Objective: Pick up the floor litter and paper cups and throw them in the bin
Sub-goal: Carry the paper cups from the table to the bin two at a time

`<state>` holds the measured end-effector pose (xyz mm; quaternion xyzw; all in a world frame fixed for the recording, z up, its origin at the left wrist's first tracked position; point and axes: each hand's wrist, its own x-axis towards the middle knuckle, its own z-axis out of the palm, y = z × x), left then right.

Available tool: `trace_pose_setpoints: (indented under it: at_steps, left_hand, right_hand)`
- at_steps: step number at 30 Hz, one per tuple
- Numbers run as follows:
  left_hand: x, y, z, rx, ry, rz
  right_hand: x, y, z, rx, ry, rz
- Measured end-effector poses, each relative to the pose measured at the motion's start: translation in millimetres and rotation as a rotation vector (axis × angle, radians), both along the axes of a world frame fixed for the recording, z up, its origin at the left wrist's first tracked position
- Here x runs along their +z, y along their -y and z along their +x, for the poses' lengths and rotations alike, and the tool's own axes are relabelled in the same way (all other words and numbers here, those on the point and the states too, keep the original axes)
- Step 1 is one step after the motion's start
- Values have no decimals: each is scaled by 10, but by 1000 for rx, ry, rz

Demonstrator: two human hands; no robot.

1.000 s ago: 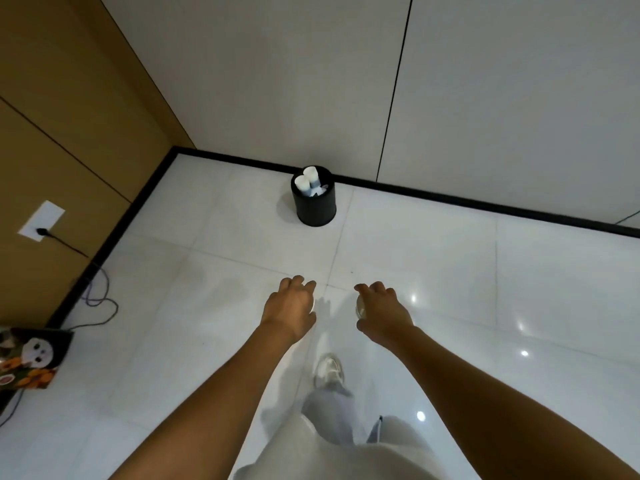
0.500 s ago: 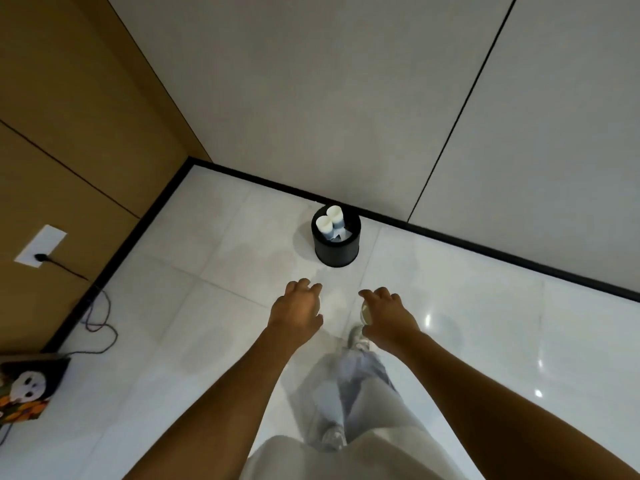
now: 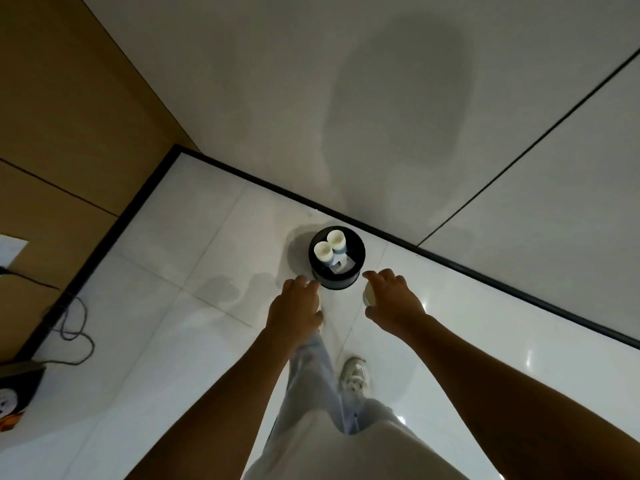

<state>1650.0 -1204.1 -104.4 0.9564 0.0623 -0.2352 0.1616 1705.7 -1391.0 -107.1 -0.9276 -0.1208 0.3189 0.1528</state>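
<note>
A small round black bin (image 3: 361, 251) stands on the white tile floor against the wall's black skirting. Two white paper cups (image 3: 329, 245) stand upright inside it beside a scrap of paper (image 3: 341, 267). My right hand (image 3: 393, 301) hovers just right of the bin and grips a white paper cup (image 3: 367, 295), of which only the rim shows. My left hand (image 3: 296, 304) is just left of the bin, seen from the back with its fingers curled forward. Anything under its palm is hidden.
A wood-panelled wall (image 3: 69, 133) runs along the left, with a white socket (image 3: 10, 249) and a looped cable (image 3: 74, 327) on the floor below. A printed bag (image 3: 15, 393) lies at the left edge. My legs and a white shoe (image 3: 354, 375) are below my hands.
I have walked up to the bin, which now sits right in front of my hands. Both hands have kept the same pose, the right one still holding its cup.
</note>
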Motion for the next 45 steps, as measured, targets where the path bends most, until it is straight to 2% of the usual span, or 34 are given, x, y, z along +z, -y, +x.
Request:
trace_pose_setpoints:
  at_steps: [7, 13, 16, 30, 35, 39, 45]
  left_hand:
    - [-376, -441, 849, 17, -1, -51]
    - [-978, -718, 1382, 106, -31, -116]
    - [-1324, -731, 1577, 86, -12, -83]
    - [-3622, -581, 2317, 174, 34, -117]
    - [-4290, -561, 2363, 170, -25, -115]
    - [-4557, -548, 2324, 122, -110, -158]
    - [-4745, -433, 2265, 46, -77, -117]
  right_hand:
    - [-425, -490, 908, -42, -22, 56]
    - [-1087, -767, 1535, -77, -44, 75]
    - [-1440, -840, 1770, -82, -56, 79]
    - [-3684, -1001, 2464, -1, -48, 107]
    - [-4346, -1037, 2602, 102, -65, 107]
    - [-4568, -960, 2611, 219, -127, -21]
    - [-4647, -953, 2579, 359, -82, -118]
